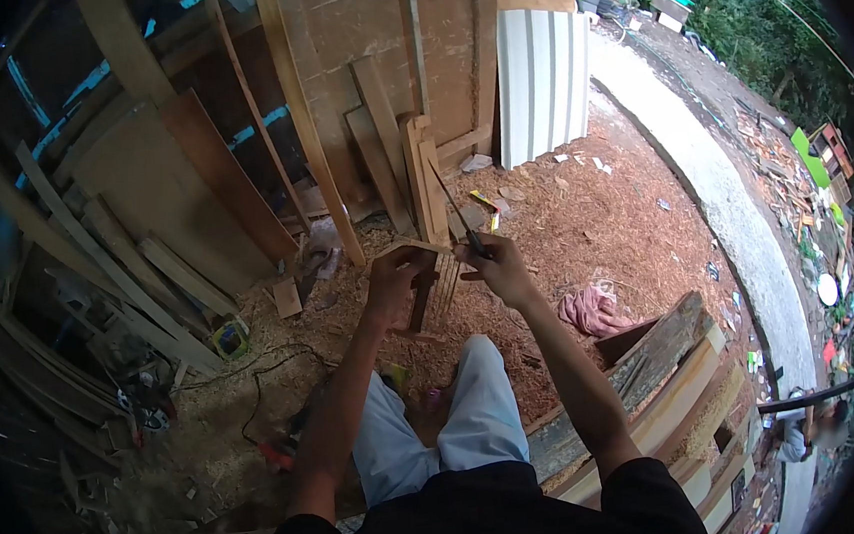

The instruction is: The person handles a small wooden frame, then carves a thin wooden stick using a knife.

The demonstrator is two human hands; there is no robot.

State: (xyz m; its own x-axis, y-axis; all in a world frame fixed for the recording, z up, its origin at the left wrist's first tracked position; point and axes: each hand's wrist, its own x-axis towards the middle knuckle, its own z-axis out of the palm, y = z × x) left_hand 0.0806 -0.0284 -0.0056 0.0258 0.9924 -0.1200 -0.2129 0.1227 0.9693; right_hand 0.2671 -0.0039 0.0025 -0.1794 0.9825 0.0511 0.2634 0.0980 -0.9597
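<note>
Left hand: While the left hand (393, 285) is pinching near the pale wooden piece (425, 244) at 12 o'clock, its fingers are curling narrow, likely to steady the wood; exact contact is staying unclear.
Right hand: The right hand (504, 273) is closing around the black-handled tool with a long thin shaft (476, 244), just beside the left; the shaft is pointing toward 11 o'clock, probably so the grip end is sitting close to the wood. Tool type: can't tell.
Wooden piece: It is sitting between both hands, above the knees, seemingly for easy reach and sight; narrow pale wooden slats (446, 288) are showing just below.
Boards: Long brown boards (227, 172) are leaning at 10 to 11 o'clock, presumably to stand out of the way.
Panel: A white corrugated panel (541, 87) is leaning at 1 o'clock.
Cloth: A crumpled pink cloth (591, 310) is lying on shavings toward 4 o'clock.
</note>
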